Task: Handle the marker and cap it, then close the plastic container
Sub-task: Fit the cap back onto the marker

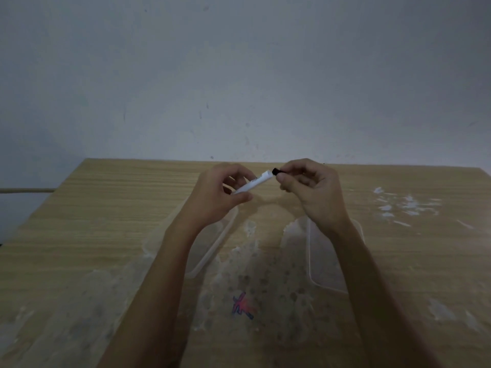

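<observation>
A white marker (255,182) is held in the air over the far middle of the wooden table (106,208), tilted up to the right. My left hand (223,192) grips its lower end. My right hand (308,187) pinches a small black cap (275,171) at the marker's upper tip; whether the cap is fully seated I cannot tell. Below my arms lie two clear plastic pieces: a container part (212,251) under my left forearm and another (324,261) under my right forearm. Which one is the lid I cannot tell.
A pale wall (239,75) stands right behind the table's far edge. White scuffs (406,205) mark the wood at the right. A red and blue scribble (242,305) sits near the front middle. The table's left edge drops off at the far left.
</observation>
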